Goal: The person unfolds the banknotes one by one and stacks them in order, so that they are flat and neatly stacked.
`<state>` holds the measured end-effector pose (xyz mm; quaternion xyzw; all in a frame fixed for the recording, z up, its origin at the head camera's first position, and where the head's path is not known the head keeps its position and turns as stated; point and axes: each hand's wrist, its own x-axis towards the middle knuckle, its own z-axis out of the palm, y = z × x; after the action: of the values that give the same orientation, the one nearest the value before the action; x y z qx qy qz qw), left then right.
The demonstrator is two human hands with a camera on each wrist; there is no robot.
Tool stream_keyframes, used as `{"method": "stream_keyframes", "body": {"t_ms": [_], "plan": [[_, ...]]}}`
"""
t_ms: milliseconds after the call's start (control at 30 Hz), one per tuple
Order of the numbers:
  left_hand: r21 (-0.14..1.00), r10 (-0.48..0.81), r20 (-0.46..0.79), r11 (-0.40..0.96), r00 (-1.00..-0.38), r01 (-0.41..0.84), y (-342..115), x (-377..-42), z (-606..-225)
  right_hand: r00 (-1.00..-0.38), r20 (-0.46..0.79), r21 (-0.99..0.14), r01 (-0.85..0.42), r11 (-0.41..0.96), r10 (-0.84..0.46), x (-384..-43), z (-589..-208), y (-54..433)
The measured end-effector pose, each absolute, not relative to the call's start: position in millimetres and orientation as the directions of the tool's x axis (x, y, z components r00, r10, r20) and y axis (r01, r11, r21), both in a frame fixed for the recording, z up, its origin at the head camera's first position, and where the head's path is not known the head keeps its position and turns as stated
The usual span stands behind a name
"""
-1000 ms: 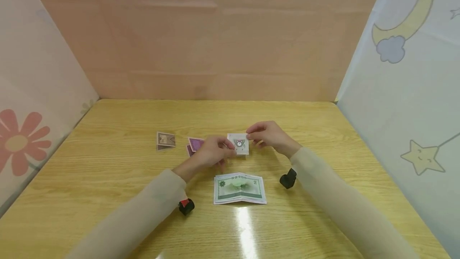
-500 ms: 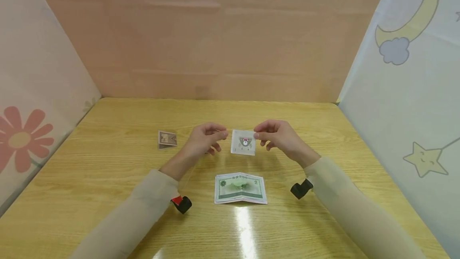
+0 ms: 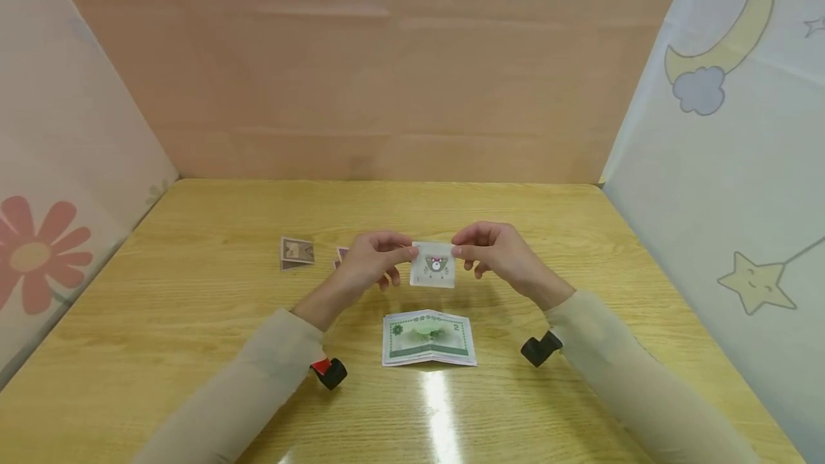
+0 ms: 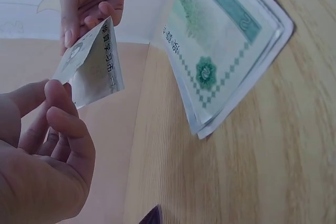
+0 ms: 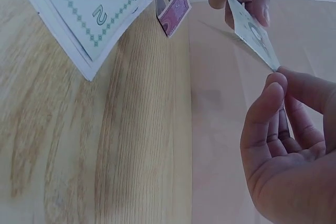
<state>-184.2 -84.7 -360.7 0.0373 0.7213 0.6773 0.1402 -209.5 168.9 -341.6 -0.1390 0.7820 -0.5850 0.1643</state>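
A folded play banknote (image 3: pixel 432 266) with a bear picture is held up above the table between my two hands. My left hand (image 3: pixel 374 258) pinches its left edge between thumb and forefinger. At the opposite edge, my right hand (image 3: pixel 496 253) pinches it the same way. The left wrist view shows the folded note (image 4: pixel 97 77) with its halves slightly apart at the fold and printed characters inside. Just in front of the hands lies a stack of green play banknotes (image 3: pixel 428 339), marked 2 and creased upward along the middle.
A small folded brown note (image 3: pixel 297 251) stands on the wooden table (image 3: pixel 193 306) to the left. Beside it, a folded purple note (image 5: pixel 175 14) is mostly hidden behind my left hand in the head view. Cloth walls (image 3: pixel 387 77) enclose the table's back and sides.
My left hand left the note's lower left corner, moved away from it, then came back to pinch its left edge. The right hand kept its grip and shifted slightly right with the note.
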Motion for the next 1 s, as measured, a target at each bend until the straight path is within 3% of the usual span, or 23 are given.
{"method": "stream_keyframes", "body": {"t_ms": [367,733,1000], "plan": [[0.984,0.183,-0.153,0.122,-0.971,-0.131,-88,-183,-359,-0.864,-0.038,-0.968,-0.092,0.232,-0.502,-217,-338,171],[0.991,0.264,-0.115,0.101,-0.958,-0.091,-89,-183,-354,-0.776,-0.053,-0.973,-0.102,0.208,-0.628,-228,-330,161],[0.987,0.211,-0.132,0.117,-0.969,-0.109,-100,-181,-353,-0.784,-0.087,-0.966,-0.083,0.244,-0.614,-231,-334,171]]}}
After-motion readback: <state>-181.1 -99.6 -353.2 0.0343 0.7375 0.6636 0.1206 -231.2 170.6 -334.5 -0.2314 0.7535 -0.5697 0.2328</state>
